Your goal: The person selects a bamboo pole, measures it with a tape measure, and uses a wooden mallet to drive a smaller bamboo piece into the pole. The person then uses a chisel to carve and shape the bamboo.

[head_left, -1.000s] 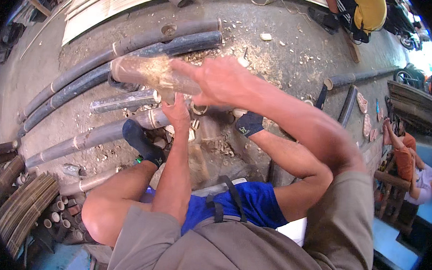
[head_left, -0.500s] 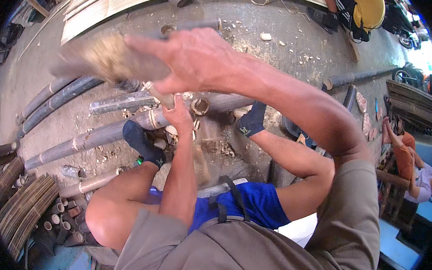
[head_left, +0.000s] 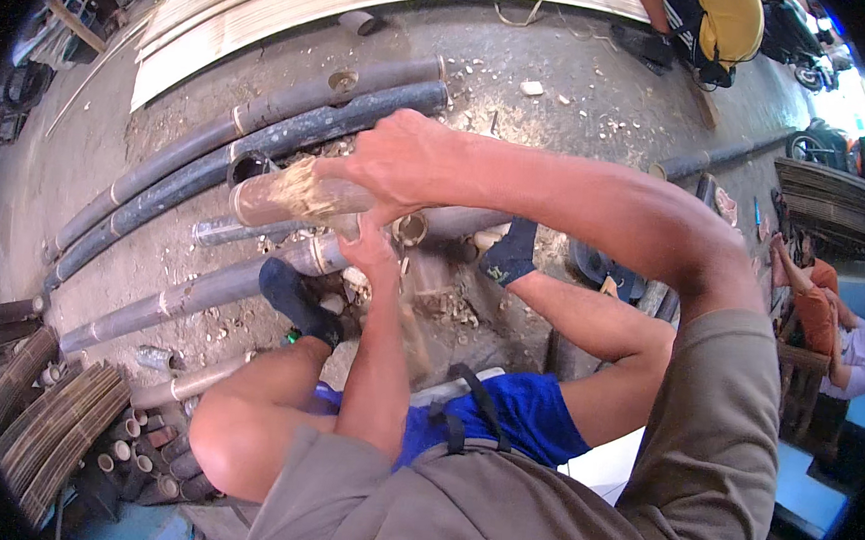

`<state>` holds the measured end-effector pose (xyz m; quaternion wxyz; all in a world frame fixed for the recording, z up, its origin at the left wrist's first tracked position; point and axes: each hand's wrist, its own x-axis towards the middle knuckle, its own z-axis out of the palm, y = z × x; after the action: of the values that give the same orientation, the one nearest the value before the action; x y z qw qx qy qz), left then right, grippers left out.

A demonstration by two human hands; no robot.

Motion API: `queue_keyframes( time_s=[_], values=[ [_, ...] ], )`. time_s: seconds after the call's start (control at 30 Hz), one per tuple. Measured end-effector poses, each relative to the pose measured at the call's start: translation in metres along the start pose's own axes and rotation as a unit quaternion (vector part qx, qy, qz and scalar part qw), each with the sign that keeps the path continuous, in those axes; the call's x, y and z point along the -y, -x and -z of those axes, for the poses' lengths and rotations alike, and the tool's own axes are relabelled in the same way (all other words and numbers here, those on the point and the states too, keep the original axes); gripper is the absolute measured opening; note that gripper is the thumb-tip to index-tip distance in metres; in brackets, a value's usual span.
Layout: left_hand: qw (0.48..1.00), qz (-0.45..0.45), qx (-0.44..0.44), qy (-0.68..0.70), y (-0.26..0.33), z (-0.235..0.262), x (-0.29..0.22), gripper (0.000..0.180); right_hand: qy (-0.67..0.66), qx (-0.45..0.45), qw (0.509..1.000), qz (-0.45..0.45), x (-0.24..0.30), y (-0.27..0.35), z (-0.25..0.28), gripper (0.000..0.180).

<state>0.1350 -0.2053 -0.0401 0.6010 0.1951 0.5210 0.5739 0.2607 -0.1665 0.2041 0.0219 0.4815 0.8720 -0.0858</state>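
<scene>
Head view: a wooden mallet [head_left: 292, 195] is gripped by the right hand [head_left: 405, 158], fingers clamped on it, above the bamboo poles [head_left: 262, 128]. Left hand [head_left: 373, 256] fingers cannot be told, below it.

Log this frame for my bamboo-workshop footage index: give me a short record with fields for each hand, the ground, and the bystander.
right hand: closed around a short wooden club, frayed at its end, held level above the poles
left hand: lower down, under the club, at a pale bamboo pole end; exact grip hidden
feet: dark socks, resting on a grey bamboo pole
ground: long dark poles lying side by side, wood chips scattered
lower left: bundle of cut bamboo tubes
bystander: a person seated at the right edge
</scene>
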Motion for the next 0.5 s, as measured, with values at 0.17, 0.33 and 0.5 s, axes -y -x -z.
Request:
queue_keyframes(
  time_s=[0.17,0.33,0.5],
  values=[
    [1.0,0.003,-0.008,0.001,0.002,0.006,-0.001,0.03,-0.082,-0.168,0.978,-0.096,0.024,-0.001,0.025,0.092],
    [0.999,-0.01,-0.013,0.045,-0.001,0.009,0.004,0.026,-0.002,-0.041,0.999,-0.009,0.006,-0.014,0.009,0.086],
    [0.997,-0.005,-0.049,0.062,0.004,0.002,0.013,0.022,-0.03,-0.021,0.999,-0.027,0.014,-0.002,-0.004,0.087]
  ],
)
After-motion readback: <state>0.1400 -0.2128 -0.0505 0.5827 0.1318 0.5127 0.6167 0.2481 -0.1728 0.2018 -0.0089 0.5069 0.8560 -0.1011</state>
